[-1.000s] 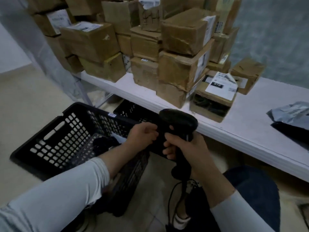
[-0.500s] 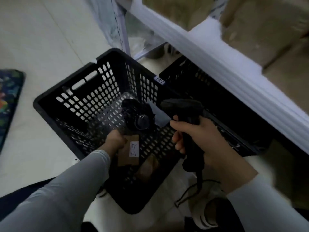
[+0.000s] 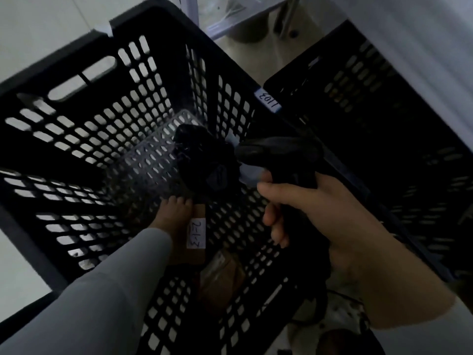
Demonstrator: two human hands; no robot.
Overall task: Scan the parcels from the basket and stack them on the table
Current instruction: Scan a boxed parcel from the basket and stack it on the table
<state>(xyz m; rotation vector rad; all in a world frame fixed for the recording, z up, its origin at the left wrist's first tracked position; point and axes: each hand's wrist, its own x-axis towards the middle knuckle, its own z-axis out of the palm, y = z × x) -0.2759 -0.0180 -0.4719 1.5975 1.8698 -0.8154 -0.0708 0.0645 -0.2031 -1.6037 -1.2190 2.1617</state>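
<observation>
Step in hand, as judged: next parcel is being picked out of the basket (image 3: 84,129) for scanning.

L hand (image 3: 174,216) is reached deep into the basket and laid on a brown parcel (image 3: 199,210) at the btm. Fingers are curled over the box's far edge; thumb is hidden, so it reads as a grip, though how firm can't be told. The parcel is lying flat w/ a handwritten label (image 3: 196,233) facing up, just right of the hand. That helps, since the top face can be shown to the reader w/o much turning.

Scanner (image 3: 279,152) is held in the R hand (image 3: 314,213), all fingers wrapped round the handle. Its head is kept above the basket's right rim and aimed inward, prob. so a scan can be taken as soon as the box is lifted.

Other parcels left in the basket: a black bagged parcel (image 3: 204,162) just beyond the L hand's fingers, and a 2nd brown parcel (image 3: 222,275) nearer the body, touching or almost touching the gripped one. So the task is judged not nearly done.

A 2nd basket (image 3: 384,119) is set right beside the 1st, under the table (image 3: 422,47) edge. The table top is not shown here.
</observation>
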